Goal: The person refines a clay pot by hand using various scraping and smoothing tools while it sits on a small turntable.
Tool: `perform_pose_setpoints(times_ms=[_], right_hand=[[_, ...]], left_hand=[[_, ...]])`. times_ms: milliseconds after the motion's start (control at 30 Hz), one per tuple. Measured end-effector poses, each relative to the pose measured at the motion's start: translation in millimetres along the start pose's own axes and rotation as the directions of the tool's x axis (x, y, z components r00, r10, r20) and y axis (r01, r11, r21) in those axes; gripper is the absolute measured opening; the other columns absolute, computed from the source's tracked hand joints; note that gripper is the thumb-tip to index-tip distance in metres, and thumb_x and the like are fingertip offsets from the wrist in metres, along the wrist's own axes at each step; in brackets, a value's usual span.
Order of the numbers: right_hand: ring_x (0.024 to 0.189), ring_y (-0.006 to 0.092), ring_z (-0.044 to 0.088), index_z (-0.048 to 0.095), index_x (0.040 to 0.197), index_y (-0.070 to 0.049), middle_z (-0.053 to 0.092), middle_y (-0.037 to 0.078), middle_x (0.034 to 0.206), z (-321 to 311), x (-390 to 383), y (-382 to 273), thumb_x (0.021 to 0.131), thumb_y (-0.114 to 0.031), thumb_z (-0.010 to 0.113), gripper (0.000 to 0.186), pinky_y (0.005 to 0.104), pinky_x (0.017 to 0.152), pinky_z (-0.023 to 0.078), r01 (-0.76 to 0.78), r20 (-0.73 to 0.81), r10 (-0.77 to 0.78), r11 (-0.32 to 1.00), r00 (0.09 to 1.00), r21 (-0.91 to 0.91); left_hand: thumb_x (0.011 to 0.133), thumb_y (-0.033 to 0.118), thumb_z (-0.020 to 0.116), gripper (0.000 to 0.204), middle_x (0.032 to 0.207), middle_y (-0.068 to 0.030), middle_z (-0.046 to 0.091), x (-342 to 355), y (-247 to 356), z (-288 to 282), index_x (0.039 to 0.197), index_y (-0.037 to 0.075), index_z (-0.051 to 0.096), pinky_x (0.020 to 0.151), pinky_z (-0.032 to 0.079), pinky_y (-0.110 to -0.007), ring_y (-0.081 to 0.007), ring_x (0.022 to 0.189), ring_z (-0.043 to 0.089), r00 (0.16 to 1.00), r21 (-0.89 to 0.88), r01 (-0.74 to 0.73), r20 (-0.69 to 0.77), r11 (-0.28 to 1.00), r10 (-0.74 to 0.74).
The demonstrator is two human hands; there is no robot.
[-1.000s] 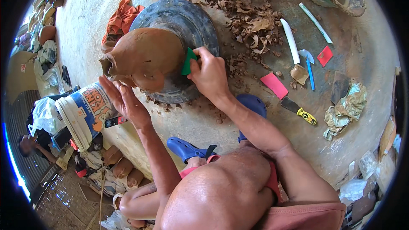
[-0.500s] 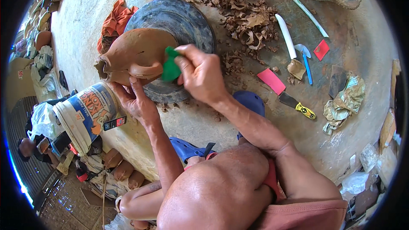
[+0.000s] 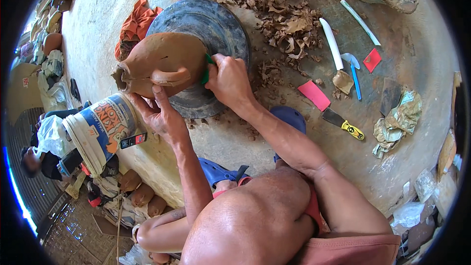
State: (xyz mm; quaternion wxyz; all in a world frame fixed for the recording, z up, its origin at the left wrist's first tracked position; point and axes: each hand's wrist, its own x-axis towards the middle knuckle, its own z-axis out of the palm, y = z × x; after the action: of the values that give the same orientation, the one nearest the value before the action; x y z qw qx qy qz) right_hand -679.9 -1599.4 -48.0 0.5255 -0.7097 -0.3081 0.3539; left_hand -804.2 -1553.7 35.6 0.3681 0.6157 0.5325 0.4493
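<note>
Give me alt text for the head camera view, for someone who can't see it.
Seen from above, a person's left hand steadies a brown clay jug lying on its side on a dark round wheel, while the right hand presses a green scraper to it. Clay shavings, a yellow-handled scraper and a pink card lie nearby.

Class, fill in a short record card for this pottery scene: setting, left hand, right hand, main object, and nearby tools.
Setting: a round grey turntable on a plastered work surface, with dry clay shavings scattered beside it
Main object: brown clay pot, lying on its side on the turntable
Left hand: open, steadying the pot from below
Right hand: pressing a green scraper against the pot
Nearby tools: pink card, yellow-handled putty knife, white stick
</note>
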Motion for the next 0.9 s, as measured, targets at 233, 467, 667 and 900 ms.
perform_pose_setpoints(times_ms=[233,467,667,900], right_hand=[[0.067,0.0242,0.079,0.073,0.106,0.008,0.077,0.019,0.073,-8.0,-22.9,-30.3,0.103,-0.008,0.063,0.019,0.0373,0.062,0.062,0.041,-0.004,-0.042,0.959,0.999,0.281],[0.067,0.0215,0.08,0.074,0.105,0.006,0.077,0.017,0.075,-20.5,-6.2,-1.1,0.104,-0.011,0.061,0.02,0.0348,0.062,0.061,-0.177,0.074,0.165,0.959,0.984,0.221],[0.082,0.0494,0.072,0.071,0.102,0.009,0.068,0.033,0.082,-5.8,-11.3,-26.9,0.095,-0.007,0.064,0.018,0.0534,0.073,0.058,-0.012,-0.046,0.026,0.96,0.999,0.279],[0.074,0.0377,0.078,0.068,0.122,0.009,0.074,0.027,0.082,-15.0,-25.6,-56.1,0.098,0.001,0.062,0.025,0.045,0.066,0.06,0.056,0.013,-0.072,0.871,0.997,0.489]], left_hand=[[0.111,0.027,0.065,0.078,0.168,-0.0169,0.04,-4.1,-2.2,4.3,0.17,-0.002,0.023,0.126,0.035,-0.04,-0.0235,0.15,0.044,1.0,0.019,0.01,-0.022,1.0,-0.01],[0.11,0.027,0.066,0.079,0.169,-0.0171,0.039,-5.7,0.8,7.8,0.17,-0.002,0.023,0.126,0.035,-0.04,-0.0237,0.15,0.043,0.999,0.025,-0.004,-0.037,1.0,0.005],[0.109,0.02,0.068,0.083,0.166,-0.0201,0.041,0.4,-5.5,-3.2,0.171,-0.002,0.018,0.124,0.038,-0.041,-0.027,0.149,0.046,1.0,-0.053,0.022,0.01,0.998,-0.021],[0.111,0.026,0.064,0.079,0.17,-0.0164,0.038,2.7,-8.7,-12.4,0.171,0.002,0.02,0.125,0.038,-0.044,-0.0268,0.15,0.046,0.998,0.016,0.028,0.058,0.999,-0.029]])
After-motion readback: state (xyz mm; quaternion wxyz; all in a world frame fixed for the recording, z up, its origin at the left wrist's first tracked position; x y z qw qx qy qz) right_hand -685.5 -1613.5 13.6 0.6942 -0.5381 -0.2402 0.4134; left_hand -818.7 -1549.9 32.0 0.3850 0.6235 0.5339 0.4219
